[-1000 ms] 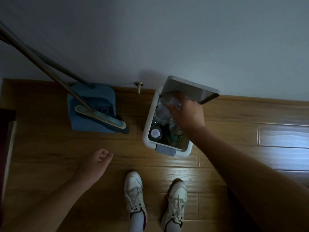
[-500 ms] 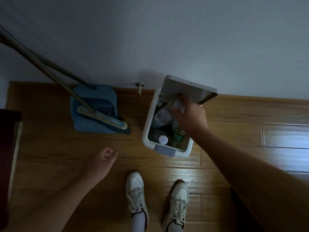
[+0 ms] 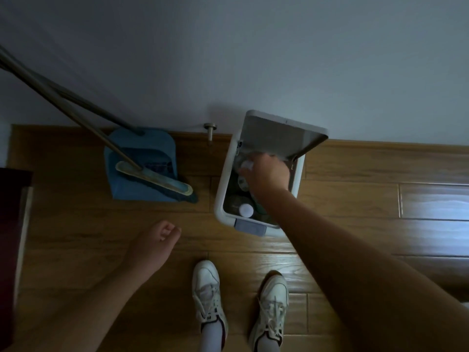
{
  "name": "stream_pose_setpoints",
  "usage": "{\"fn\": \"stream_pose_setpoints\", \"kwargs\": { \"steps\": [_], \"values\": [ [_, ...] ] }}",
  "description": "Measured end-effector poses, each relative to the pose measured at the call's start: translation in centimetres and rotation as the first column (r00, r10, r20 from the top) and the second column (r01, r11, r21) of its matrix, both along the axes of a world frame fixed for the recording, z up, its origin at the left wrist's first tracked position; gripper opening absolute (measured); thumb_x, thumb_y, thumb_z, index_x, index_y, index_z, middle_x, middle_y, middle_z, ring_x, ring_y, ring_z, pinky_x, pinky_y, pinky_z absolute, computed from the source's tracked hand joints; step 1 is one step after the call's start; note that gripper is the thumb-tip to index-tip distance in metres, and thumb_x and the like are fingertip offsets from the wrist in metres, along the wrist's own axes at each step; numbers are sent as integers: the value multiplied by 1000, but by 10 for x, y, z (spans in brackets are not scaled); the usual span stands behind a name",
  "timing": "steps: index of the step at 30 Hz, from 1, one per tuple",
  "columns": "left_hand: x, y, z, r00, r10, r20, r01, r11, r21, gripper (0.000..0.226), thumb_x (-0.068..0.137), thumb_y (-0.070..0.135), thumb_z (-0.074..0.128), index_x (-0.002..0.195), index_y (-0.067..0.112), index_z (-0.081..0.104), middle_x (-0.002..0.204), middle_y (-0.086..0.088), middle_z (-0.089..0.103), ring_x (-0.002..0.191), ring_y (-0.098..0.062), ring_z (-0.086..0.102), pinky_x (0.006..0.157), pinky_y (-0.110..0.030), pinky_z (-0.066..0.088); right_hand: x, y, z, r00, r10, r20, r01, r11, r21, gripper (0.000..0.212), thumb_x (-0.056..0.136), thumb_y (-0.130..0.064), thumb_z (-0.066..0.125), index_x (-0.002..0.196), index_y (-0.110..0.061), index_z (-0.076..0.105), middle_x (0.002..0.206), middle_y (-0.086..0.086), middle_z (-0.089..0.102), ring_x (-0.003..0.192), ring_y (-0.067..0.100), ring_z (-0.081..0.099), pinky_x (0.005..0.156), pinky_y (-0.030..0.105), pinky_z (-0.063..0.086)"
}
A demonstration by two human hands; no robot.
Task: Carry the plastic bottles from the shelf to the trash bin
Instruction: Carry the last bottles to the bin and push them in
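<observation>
A white trash bin (image 3: 222, 189) stands on the wooden floor against the wall, its lid (image 3: 276, 137) tipped up. My right hand (image 3: 267, 174) reaches into the bin under the lid, its fingers wrapped around a clear plastic bottle (image 3: 244, 165) with a white cap. Other bottles lie inside, one with a white cap (image 3: 246, 210) near the front. My left hand (image 3: 154, 246) hangs over the floor left of the bin, loosely curled and holding nothing. The shelf is out of view.
A blue dustpan (image 3: 142, 171) with a broom (image 3: 154, 177) leans on the wall left of the bin, long handles slanting up left. A metal door stop (image 3: 210, 130) sits at the baseboard. Dark furniture (image 3: 12, 224) lines the left edge. My white shoes (image 3: 206, 295) stand below.
My right hand has pushed further into the bin toward its back with the bottle. My left hand has drifted slightly right and curled more.
</observation>
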State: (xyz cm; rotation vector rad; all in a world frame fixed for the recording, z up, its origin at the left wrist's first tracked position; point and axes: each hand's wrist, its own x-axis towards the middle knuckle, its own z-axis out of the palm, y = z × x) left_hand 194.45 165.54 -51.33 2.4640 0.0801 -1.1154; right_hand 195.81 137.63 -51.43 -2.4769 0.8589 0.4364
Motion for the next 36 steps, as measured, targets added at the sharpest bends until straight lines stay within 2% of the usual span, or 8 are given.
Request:
{"fn": "stream_pose_setpoints", "kwargs": {
  "steps": [3,6,9,12,17,25,31,36],
  "values": [
    [1,6,-1,1000,28,-6,-28,1000,4,26,98,48,48,110,28,60,103,9,61,92,-7,59,76,-32,50,26,17,-7,995,20,-99,-21,1000,-13,15,91,-22,64,78,-19,57,77,1,62,65,17,56,63,31,48],
    [4,12,-1,1000,23,10,-23,1000,16,26,98,47,48,110,27,61,103,9,62,89,-6,58,72,-29,49,30,13,-7,998,-22,-61,27,996,85,4,90,-20,64,91,-16,64,88,5,67,77,25,63,69,33,50],
    [7,17,1,1000,8,14,-8,1000,27,29,99,47,47,114,25,60,106,6,62,88,-5,57,68,-26,45,9,-2,3,996,-46,74,31,982,188,27,91,-34,62,113,-19,58,100,5,65,84,25,62,72,33,50],
    [11,18,3,1000,14,-6,-13,999,33,29,100,46,47,115,24,60,106,5,62,92,-11,59,71,-29,46,-19,-16,16,997,82,-1,-82,995,49,46,90,-39,57,130,-20,46,122,8,59,108,28,59,82,41,54],
    [13,17,7,999,22,-35,-22,1000,18,29,99,44,49,114,22,61,107,2,64,91,-12,60,72,-31,46,-45,-41,42,964,111,-239,-123,992,-34,39,95,-41,53,125,-17,51,90,3,61,76,23,59,63,34,51],
    [15,3,13,999,27,-20,-27,1000,-10,28,99,43,52,114,21,63,104,3,64,93,-13,60,74,-32,46,-79,-31,31,999,21,31,-23,997,80,27,93,-31,59,118,-22,57,92,-6,62,77,13,60,57,20,41],
    [8,3,8,1000,7,-15,-8,999,-42,27,98,42,53,109,21,65,98,8,64,92,-11,60,72,-31,47,-92,-2,-8,989,122,-83,-105,977,185,48,92,-41,61,133,-19,50,130,3,57,116,22,57,93,36,50],
    [-3,10,6,1000,8,-20,-9,1000,-12,29,98,45,52,111,21,64,99,7,64,90,-9,59,74,-31,46,-91,5,-8,999,40,16,-42,984,171,44,93,-34,59,133,-17,51,131,4,54,120,22,53,98,36,48]
  ]
}}
